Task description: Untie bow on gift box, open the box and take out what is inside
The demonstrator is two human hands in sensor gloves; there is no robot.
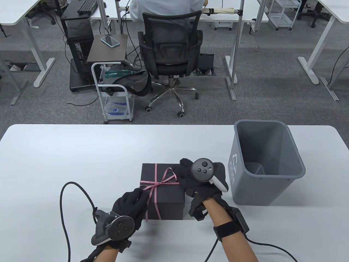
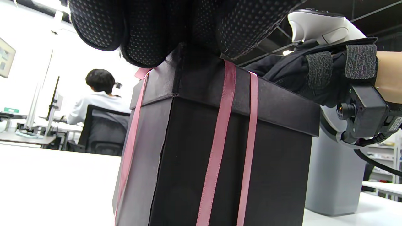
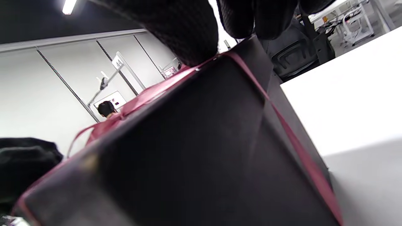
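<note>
I see one black box (image 1: 163, 191) on the white table (image 1: 68, 163), near the front edge in the middle. One pink ribbon (image 1: 156, 183) goes around it, and its bow on the lid is partly loose. The lid is on.

My left hand (image 1: 130, 203) is at the box's near left corner. Its fingers (image 2: 141, 34) press on the lid edge and pinch a ribbon end. My right hand (image 1: 196, 177) lies on the right side of the lid. Its fingers look spread and mostly straight, touching the top and holding nothing.

One gray bin (image 1: 265, 163) stands just to the right of the box.

Past the table is gray carpet, one small cart (image 1: 114, 92), and one person (image 1: 166, 8) sitting in a black chair (image 1: 170, 54) at another table.
</note>
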